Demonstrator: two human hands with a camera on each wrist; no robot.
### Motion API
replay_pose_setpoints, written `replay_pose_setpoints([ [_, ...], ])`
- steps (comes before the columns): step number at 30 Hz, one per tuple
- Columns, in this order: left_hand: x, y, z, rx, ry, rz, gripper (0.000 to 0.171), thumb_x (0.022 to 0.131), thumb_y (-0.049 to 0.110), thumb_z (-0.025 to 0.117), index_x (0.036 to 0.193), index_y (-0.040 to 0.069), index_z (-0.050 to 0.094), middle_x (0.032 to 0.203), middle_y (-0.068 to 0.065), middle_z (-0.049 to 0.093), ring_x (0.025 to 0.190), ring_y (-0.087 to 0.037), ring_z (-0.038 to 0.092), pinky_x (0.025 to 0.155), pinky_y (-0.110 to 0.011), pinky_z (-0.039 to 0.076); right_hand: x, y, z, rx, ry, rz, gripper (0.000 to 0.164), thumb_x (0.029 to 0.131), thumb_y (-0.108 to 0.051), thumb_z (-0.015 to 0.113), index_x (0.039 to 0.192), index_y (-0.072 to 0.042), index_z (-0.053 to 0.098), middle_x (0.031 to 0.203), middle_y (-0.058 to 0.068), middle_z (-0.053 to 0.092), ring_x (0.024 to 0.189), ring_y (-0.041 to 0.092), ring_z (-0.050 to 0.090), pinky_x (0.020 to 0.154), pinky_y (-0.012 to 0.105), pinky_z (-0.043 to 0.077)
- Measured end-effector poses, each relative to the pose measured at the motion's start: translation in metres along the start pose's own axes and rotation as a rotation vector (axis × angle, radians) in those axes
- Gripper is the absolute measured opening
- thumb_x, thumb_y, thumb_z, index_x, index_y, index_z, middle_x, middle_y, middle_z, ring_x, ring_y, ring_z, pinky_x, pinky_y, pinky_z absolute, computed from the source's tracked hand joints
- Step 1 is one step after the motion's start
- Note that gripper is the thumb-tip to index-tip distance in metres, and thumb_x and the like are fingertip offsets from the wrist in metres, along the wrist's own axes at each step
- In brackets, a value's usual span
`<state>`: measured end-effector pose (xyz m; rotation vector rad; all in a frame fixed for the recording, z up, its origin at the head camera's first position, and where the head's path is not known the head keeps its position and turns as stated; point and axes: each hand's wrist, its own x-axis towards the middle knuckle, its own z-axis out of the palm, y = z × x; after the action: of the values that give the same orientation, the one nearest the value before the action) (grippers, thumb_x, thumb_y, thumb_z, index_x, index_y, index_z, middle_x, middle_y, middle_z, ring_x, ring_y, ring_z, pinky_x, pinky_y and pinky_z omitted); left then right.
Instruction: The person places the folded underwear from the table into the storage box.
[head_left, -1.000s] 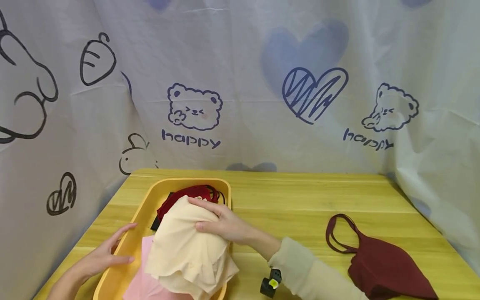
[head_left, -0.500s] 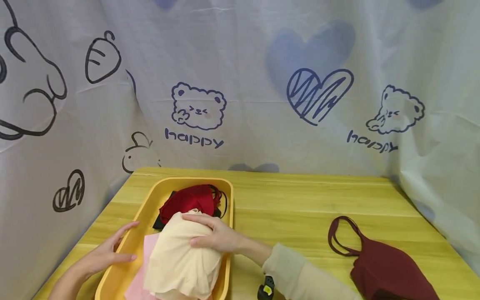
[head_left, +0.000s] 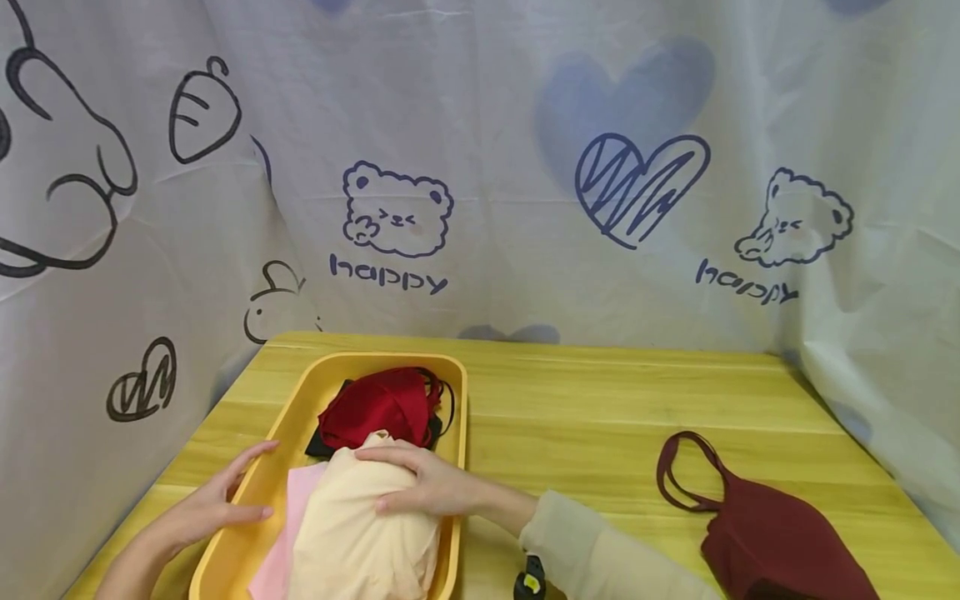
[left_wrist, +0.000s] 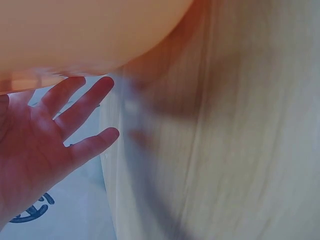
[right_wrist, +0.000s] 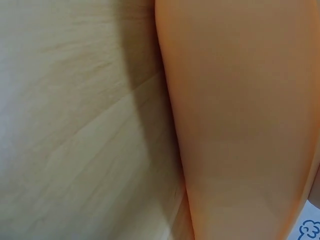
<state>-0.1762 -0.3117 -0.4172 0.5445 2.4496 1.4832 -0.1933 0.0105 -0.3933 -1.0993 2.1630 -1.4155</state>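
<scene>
My right hand [head_left: 442, 483] rests on a cream-coloured garment [head_left: 360, 533] in the yellow tray [head_left: 225, 542], its index finger and thumb spread over the cloth. The other fingers are largely hidden. My left hand [head_left: 202, 508] is at the tray's left side, with the thumb over the rim and the fingers outside; in the left wrist view its fingers [left_wrist: 85, 107] look straight and spread. Beneath the cream garment lies a pink garment [head_left: 276, 557]. A red garment [head_left: 375, 408] with black cords and a black cloth [head_left: 321, 446] lie at the tray's far end.
On the right of the wooden table [head_left: 570, 400] lies a maroon strapped top [head_left: 780, 533]. A small black device [head_left: 530, 579] shows below my right sleeve. White curtains [head_left: 510, 167] with drawings stand behind and at both sides. The tray's outer wall [right_wrist: 240, 120] fills much of the right wrist view.
My right hand has moved down and nearer with the cream garment, which now lies lower in the tray. More of the red garment shows. The left hand has stayed by the rim.
</scene>
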Motion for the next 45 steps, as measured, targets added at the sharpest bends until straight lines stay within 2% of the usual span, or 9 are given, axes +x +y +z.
replay_pose_setpoints([
  [4, -0.001, 0.001, 0.0, -0.012, 0.002, -0.019, 0.073, 0.08, 0.005, 0.062, 0.14, 0.001, 0.02, 0.141, -0.006, 0.022, 0.125, -0.054, 0.001, 0.088, -0.075, 0.006, 0.0, 0.001, 0.001, -0.044, -0.004, 0.004, 0.058, 0.082, -0.016, 0.068, 0.135, -0.018, 0.045, 0.135, 0.0, 0.042, 0.124, 0.005, 0.033, 0.104, 0.024, 0.027],
  [11, -0.003, 0.0, 0.001, -0.019, 0.003, -0.023, 0.073, 0.081, 0.006, 0.061, 0.141, 0.001, 0.02, 0.125, 0.03, 0.023, 0.124, -0.054, 0.0, 0.088, -0.075, 0.005, 0.003, 0.002, 0.001, -0.137, -0.023, -0.01, 0.059, 0.082, -0.02, 0.067, 0.137, -0.016, 0.043, 0.135, 0.003, 0.042, 0.122, 0.005, 0.034, 0.103, 0.024, 0.029],
  [17, -0.004, -0.002, 0.002, -0.003, 0.006, -0.009, 0.073, 0.081, 0.006, 0.061, 0.141, 0.003, 0.021, 0.123, 0.034, 0.024, 0.123, -0.053, 0.004, 0.087, -0.075, 0.009, 0.003, 0.002, 0.002, -0.266, -0.081, -0.033, 0.06, 0.082, -0.023, 0.067, 0.136, -0.015, 0.043, 0.134, 0.003, 0.042, 0.119, 0.006, 0.037, 0.099, 0.02, 0.031],
  [23, -0.005, -0.003, 0.004, -0.009, 0.006, 0.011, 0.072, 0.08, 0.004, 0.061, 0.14, 0.001, 0.022, 0.123, 0.035, 0.025, 0.122, -0.054, 0.002, 0.087, -0.076, 0.005, 0.003, 0.001, 0.006, -0.389, -0.122, -0.024, 0.061, 0.082, -0.03, 0.067, 0.136, -0.017, 0.043, 0.123, 0.005, 0.044, 0.113, 0.007, 0.04, 0.094, 0.02, 0.035],
  [26, -0.005, -0.003, 0.004, -0.014, 0.007, 0.013, 0.072, 0.08, 0.003, 0.06, 0.14, 0.001, 0.021, 0.124, 0.033, 0.025, 0.122, -0.055, 0.002, 0.086, -0.076, 0.005, 0.002, 0.001, 0.008, -0.418, -0.141, -0.009, 0.062, 0.083, -0.031, 0.066, 0.138, -0.018, 0.041, 0.129, 0.007, 0.04, 0.119, 0.01, 0.037, 0.097, 0.023, 0.035],
  [31, -0.005, -0.004, 0.004, -0.022, 0.004, 0.013, 0.072, 0.08, 0.002, 0.06, 0.141, 0.001, 0.021, 0.128, 0.026, 0.024, 0.123, -0.057, 0.0, 0.086, -0.076, 0.004, 0.002, 0.0, 0.011, -0.438, -0.184, 0.03, 0.064, 0.085, -0.034, 0.062, 0.141, -0.02, 0.034, 0.144, 0.009, 0.025, 0.132, 0.017, 0.026, 0.102, 0.03, 0.032],
  [36, -0.006, -0.003, 0.004, -0.026, 0.002, -0.007, 0.073, 0.08, 0.004, 0.061, 0.141, 0.001, 0.021, 0.125, 0.031, 0.024, 0.123, -0.056, -0.002, 0.086, -0.076, 0.003, 0.001, -0.002, 0.013, -0.442, -0.226, 0.046, 0.066, 0.087, -0.035, 0.06, 0.143, -0.02, 0.029, 0.153, 0.008, 0.003, 0.137, 0.023, 0.014, 0.107, 0.035, 0.026],
  [39, -0.005, -0.003, 0.004, -0.021, 0.005, 0.001, 0.073, 0.08, 0.004, 0.061, 0.141, 0.001, 0.021, 0.127, 0.029, 0.025, 0.123, -0.055, -0.001, 0.086, -0.076, 0.002, 0.0, -0.002, 0.013, -0.47, -0.235, 0.053, 0.066, 0.088, -0.037, 0.057, 0.144, -0.02, 0.027, 0.153, 0.006, 0.002, 0.137, 0.024, 0.012, 0.108, 0.038, 0.024],
  [45, -0.001, -0.001, 0.001, 0.001, 0.014, 0.027, 0.073, 0.08, 0.004, 0.061, 0.141, 0.003, 0.021, 0.133, 0.023, 0.024, 0.131, -0.038, 0.006, 0.088, -0.075, 0.006, 0.001, -0.003, 0.014, -0.577, -0.222, 0.08, 0.069, 0.088, -0.046, 0.053, 0.145, -0.02, 0.023, 0.153, 0.005, 0.003, 0.136, 0.028, 0.016, 0.108, 0.04, 0.024],
])
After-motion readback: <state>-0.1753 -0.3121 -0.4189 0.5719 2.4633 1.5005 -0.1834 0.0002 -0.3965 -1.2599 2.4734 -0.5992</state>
